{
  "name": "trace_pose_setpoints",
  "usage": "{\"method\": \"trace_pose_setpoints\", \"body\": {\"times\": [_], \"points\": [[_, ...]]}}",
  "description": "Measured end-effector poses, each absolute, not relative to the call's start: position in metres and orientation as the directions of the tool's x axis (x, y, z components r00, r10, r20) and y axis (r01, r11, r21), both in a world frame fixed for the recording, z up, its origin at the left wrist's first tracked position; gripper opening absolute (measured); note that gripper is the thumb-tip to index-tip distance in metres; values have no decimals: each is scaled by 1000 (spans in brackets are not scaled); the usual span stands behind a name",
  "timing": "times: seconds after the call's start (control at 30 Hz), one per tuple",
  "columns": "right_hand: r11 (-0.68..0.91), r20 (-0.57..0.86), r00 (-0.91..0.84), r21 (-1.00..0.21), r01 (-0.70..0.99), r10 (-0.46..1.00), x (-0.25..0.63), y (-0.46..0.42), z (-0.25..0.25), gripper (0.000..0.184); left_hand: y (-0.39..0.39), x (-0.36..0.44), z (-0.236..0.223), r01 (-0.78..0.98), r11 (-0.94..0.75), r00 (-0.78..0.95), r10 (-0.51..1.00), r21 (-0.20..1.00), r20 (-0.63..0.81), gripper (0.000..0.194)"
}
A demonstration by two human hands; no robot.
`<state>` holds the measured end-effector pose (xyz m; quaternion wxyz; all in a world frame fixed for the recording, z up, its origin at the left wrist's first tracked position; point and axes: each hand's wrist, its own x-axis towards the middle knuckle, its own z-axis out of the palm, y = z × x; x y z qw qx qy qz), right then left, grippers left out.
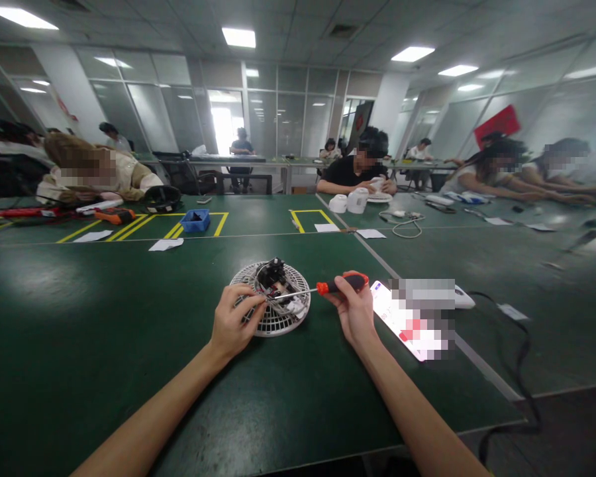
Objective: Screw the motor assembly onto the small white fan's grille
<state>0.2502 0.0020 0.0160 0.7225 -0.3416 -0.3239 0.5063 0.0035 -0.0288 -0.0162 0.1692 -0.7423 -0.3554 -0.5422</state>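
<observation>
A round white fan grille [279, 326] lies on the green table. On it sits a black motor part [273, 270] with loose wires and a white piece around it. My right hand [356, 317] is wrapped round the red-and-black handle of a screwdriver [346, 284]. Its metal shaft points left over the grille, the tip close to my left fingers. My left hand [232, 322] is at the grille's left side, thumb and fingertips pinched together near the wires. Whatever is between those fingertips is too small to make out.
Right of my right hand lies a lit phone [385, 306], beside a white device [464, 297] with a black cable [524, 354]. Further off are a blue bin [195, 221], paper slips [166, 244] and white housings [357, 201]. A person in black [342, 173] works opposite; others sit around.
</observation>
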Motion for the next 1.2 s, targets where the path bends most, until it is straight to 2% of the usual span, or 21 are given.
{"method": "trace_pose_setpoints", "body": {"times": [0.57, 0.93, 1.07, 1.2], "points": [[227, 184, 134, -840, -492, 974, 255, -6, 23, 46, -27, -1, -16, 737, -658, 163, 391, 152, 906, 14], [200, 224, 14, -841, -503, 975, 260, -7, 26, 54, -27, -3, -15, 762, -635, 182, 399, 128, 898, 11], [296, 286, 77, -903, -313, 955, 267, -4, 27, 59, -25, -5, -8, 756, -620, 83, 409, 210, 909, 12], [341, 340, 25, -937, -79, 940, 276, -7, 37, 61, -20, -17, 6, 657, -640, 10, 536, 398, 844, 12]]}}
